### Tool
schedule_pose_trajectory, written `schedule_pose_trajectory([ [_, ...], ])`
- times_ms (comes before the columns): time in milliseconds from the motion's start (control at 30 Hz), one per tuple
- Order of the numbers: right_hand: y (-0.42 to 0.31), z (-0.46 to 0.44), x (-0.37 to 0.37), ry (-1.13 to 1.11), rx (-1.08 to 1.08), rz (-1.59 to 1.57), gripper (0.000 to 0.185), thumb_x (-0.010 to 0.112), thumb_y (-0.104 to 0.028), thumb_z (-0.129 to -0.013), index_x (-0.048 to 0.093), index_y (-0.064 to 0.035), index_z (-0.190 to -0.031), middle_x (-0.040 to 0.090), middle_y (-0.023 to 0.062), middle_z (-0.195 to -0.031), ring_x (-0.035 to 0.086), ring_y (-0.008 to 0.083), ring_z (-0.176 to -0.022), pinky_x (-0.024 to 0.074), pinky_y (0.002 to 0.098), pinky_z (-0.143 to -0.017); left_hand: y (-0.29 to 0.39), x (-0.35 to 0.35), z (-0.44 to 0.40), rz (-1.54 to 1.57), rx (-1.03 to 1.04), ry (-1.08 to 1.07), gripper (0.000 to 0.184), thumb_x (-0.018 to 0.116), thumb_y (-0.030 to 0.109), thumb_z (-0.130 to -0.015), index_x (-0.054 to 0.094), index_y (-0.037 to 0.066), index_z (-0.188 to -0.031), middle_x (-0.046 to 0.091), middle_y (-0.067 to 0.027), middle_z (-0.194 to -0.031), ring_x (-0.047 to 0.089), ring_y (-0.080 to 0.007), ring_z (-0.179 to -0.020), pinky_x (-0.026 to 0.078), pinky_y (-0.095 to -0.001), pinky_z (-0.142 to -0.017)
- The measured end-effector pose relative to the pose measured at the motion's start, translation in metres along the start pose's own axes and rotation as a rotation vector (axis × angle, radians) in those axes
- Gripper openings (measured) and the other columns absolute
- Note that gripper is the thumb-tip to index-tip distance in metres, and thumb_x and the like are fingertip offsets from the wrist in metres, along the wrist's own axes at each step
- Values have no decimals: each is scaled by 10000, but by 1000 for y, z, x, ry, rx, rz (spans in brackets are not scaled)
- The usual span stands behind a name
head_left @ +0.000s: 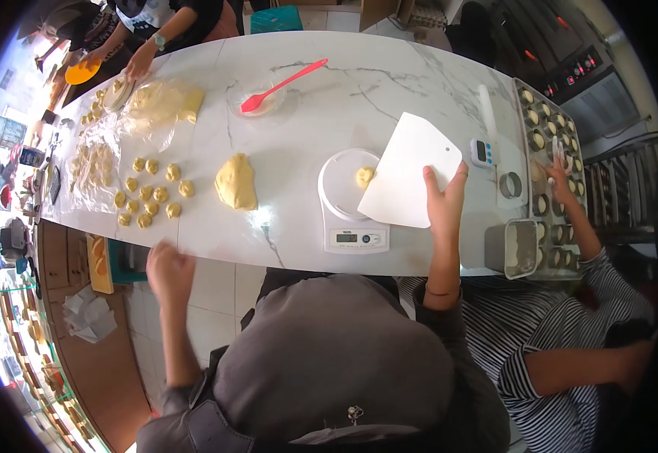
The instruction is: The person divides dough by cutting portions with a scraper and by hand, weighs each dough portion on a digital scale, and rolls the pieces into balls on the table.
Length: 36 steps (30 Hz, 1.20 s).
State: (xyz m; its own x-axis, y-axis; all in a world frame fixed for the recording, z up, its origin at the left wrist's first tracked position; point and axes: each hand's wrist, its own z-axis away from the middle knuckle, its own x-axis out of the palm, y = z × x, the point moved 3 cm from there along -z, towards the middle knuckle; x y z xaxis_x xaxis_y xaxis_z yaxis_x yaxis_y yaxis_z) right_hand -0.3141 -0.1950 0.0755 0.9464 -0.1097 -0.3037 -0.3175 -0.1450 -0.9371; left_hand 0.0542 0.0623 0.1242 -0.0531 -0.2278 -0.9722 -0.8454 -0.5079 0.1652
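Observation:
My right hand (446, 202) is closed on the edge of a white plastic dough scraper (403, 170), its thumb on the upper face. The scraper tilts over the right side of a white kitchen scale (355, 240). A small dough piece (365, 177) lies on the scale's plate, at the scraper's edge. Off the table's front edge, my left hand (169, 273) is curled like a fist and slightly blurred; whatever may be inside is hidden. Between the hands rest a large dough lump (236, 183) and several small dough balls (152, 193).
A pink spatula (283, 87) lies across a clear bowl (262, 106). To the right are a timer (482, 153), a ring mould (510, 185), a metal loaf tin (511, 248) and a tray of filled moulds (551, 177). Co-workers' hands (559, 181) are at the right and far left.

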Motion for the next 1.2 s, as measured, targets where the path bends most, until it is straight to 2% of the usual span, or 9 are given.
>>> schedule_pose_trajectory([
  [133,7,-6,-6,20,26,220,723,622,-271,-829,243,118,-1306,390,279,-1288,401,341,-1202,310,366,-1001,-31,23,83,-241,139,76,157,692,115,-695,588,13,-752,620,-114,-744,589,-253,-751,472,-371,-660],
  [233,15,-13,-9,22,62,256,846,618,-370,-827,176,122,-1353,178,282,-1426,161,332,-1348,114,355,-1101,-6,24,69,836,-777,-401,159,655,160,-803,598,13,-778,608,-64,-692,583,-104,-653,470,-276,-548],
  [267,15,-14,-9,60,33,334,771,625,-304,-836,220,109,-1346,275,257,-1394,286,313,-1298,208,353,-1072,10,24,55,975,-678,-258,180,595,156,-864,603,20,-747,569,-15,-604,544,-39,-584,422,-203,-472],
  [300,24,-20,-10,42,-52,157,650,618,-199,-848,282,87,-1324,402,210,-1314,431,269,-1180,330,331,-993,8,50,48,969,-443,-200,173,610,93,-833,596,16,-988,634,-76,-884,573,-64,-629,478,-209,-615],
  [333,17,-17,-4,20,-41,104,617,614,-174,-848,297,80,-1313,426,194,-1285,454,253,-1145,350,322,-967,48,26,29,1342,-184,-165,569,632,17,-785,390,47,-1299,416,-126,-1335,576,-163,-989,454,-324,-872],
  [367,7,-16,-6,7,-27,60,586,610,-149,-849,313,74,-1303,451,179,-1256,477,237,-1109,371,313,-941,73,11,19,1665,-160,-224,884,619,-90,-705,147,105,-1426,88,-92,-1495,305,-251,-1302,300,-493,-1017],
  [467,-3,-14,-7,-4,14,-34,563,601,-124,-851,315,56,-1301,465,163,-1237,488,212,-1089,381,304,-928,80,22,9,1796,-15,-418,859,633,-48,-703,184,104,-1419,80,-104,-1496,32,-314,-1380,194,-570,-1039],
  [800,-11,-8,-15,23,42,-54,588,601,-112,-847,287,48,-1318,462,163,-1243,472,210,-1117,356,310,-956,113,35,-8,1842,35,-624,757,642,192,-792,212,64,-1402,150,-154,-1472,168,-354,-1349,218,-523,-1052],
  [1200,1,-2,-40,83,85,-24,636,633,-173,-836,302,52,-1330,428,168,-1279,444,222,-1139,342,313,-964,109,25,-36,1870,34,-626,457,483,59,-899,335,-11,-1326,362,-179,-1374,389,-293,-1254,341,-396,-1016],
])
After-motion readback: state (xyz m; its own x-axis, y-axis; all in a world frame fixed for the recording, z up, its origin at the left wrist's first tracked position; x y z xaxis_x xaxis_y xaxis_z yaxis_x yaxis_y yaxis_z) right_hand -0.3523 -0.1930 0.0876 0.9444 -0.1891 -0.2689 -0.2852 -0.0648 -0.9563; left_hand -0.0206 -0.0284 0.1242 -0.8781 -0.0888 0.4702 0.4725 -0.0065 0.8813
